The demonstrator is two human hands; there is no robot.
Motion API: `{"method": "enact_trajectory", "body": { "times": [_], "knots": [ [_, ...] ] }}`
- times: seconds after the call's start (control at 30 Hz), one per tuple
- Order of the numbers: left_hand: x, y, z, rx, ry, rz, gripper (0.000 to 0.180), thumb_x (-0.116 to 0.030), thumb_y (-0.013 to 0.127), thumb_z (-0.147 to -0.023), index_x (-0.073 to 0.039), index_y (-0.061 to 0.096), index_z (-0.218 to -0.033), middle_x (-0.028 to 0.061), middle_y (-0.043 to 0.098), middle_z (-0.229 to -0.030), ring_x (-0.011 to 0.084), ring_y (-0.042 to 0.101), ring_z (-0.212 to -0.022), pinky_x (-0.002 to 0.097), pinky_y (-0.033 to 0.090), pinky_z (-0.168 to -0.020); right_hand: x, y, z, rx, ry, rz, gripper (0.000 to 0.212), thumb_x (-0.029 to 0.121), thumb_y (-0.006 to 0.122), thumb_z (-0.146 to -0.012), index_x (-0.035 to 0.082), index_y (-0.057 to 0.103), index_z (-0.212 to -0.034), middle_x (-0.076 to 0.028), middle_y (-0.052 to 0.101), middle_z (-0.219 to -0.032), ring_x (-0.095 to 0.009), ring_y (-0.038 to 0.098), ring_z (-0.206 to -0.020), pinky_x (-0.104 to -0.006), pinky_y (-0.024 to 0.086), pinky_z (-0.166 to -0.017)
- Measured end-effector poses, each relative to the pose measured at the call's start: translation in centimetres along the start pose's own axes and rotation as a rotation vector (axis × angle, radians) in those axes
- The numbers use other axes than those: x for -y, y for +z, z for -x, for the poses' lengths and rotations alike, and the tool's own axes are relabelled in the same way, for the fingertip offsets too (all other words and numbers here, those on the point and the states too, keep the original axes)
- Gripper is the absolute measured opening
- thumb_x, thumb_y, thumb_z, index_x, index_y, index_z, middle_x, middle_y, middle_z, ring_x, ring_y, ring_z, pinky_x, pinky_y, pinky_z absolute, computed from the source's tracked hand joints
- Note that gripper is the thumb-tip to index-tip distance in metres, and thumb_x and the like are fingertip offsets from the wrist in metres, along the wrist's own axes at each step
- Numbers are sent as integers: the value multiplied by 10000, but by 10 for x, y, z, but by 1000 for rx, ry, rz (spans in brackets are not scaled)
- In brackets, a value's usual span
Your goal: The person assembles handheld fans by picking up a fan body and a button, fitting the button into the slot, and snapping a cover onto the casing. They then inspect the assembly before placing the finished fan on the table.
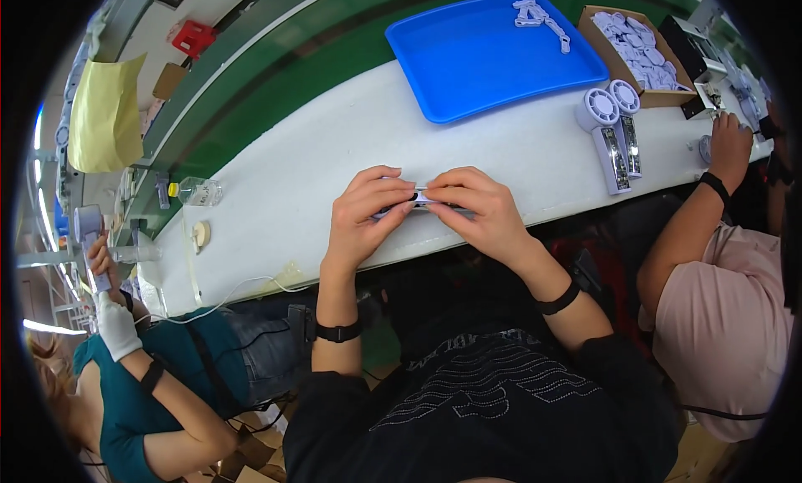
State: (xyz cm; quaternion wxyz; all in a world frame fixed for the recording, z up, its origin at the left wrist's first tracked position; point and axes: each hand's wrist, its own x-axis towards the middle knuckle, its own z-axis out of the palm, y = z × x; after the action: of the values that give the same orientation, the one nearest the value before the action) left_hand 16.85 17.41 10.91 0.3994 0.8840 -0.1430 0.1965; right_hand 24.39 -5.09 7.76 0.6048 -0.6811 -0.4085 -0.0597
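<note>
My left hand (366, 214) and my right hand (480, 206) meet over the near edge of the white worktable. Both hold a small white plastic piece with dark parts (423, 197) between thumbs and fingertips. The fingers cover most of it, so its full shape cannot be made out. Farther right on the table lie two handheld fans (601, 109), their round heads pointing away and the circuit boards in their handles exposed.
A blue tray (468, 70) with several white parts (539, 20) lies at the back. Beside it stands a cardboard box (593, 40) of white plastic pieces. At left are a clear bottle (200, 192) and a white cable (230, 298). Co-workers sit on both sides; the left one holds a fan (88, 226).
</note>
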Motion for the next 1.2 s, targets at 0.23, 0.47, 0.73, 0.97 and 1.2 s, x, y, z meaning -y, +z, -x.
{"method": "enact_trajectory", "body": {
  "times": [0.23, 0.47, 0.73, 0.97, 1.2],
  "knots": [
    [10, 7, 4, -104, 21, 62, 194, 15, 851, -824, -14, 829, -1015, 94, 812, -1053, 319, 718, -1146, 389, 606, -918, 8, -4, 2, 30, 188, -77, 257, -39, 809, -893, -12, 810, -1148, -134, 786, -1113, -229, 759, -958, -329, 617, -806],
    [10, 6, 6, -79, 74, 7, 204, 50, 829, -812, 29, 811, -1014, 112, 798, -1065, 343, 707, -1137, 416, 592, -940, -2, 7, 7, -33, -47, 99, 230, -41, 808, -897, -19, 808, -1126, -144, 788, -1129, -259, 783, -998, -335, 638, -839],
    [6, 3, 5, -39, 145, -46, 265, 64, 828, -751, 29, 810, -1013, 112, 789, -1054, 349, 708, -1112, 419, 599, -933, 1, 10, 9, -3, -76, 211, 199, -35, 808, -903, -26, 802, -1102, -146, 785, -1131, -280, 783, -1028, -339, 645, -865],
    [8, 5, 7, -51, 174, -68, 260, 67, 829, -745, 36, 802, -1001, 124, 786, -1055, 364, 710, -1097, 429, 605, -920, 5, 8, 6, 32, -116, 230, 243, -44, 812, -890, -26, 792, -1132, -160, 779, -1126, -299, 778, -1041, -353, 646, -887],
    [7, 8, 13, -76, 169, -85, 268, 66, 840, -749, 24, 800, -1012, 134, 781, -1053, 384, 707, -1115, 454, 599, -942, 1, 3, 11, 30, -142, 213, 317, -53, 825, -863, -40, 769, -1175, -172, 771, -1145, -319, 770, -1051, -373, 642, -895]
  ]
}}
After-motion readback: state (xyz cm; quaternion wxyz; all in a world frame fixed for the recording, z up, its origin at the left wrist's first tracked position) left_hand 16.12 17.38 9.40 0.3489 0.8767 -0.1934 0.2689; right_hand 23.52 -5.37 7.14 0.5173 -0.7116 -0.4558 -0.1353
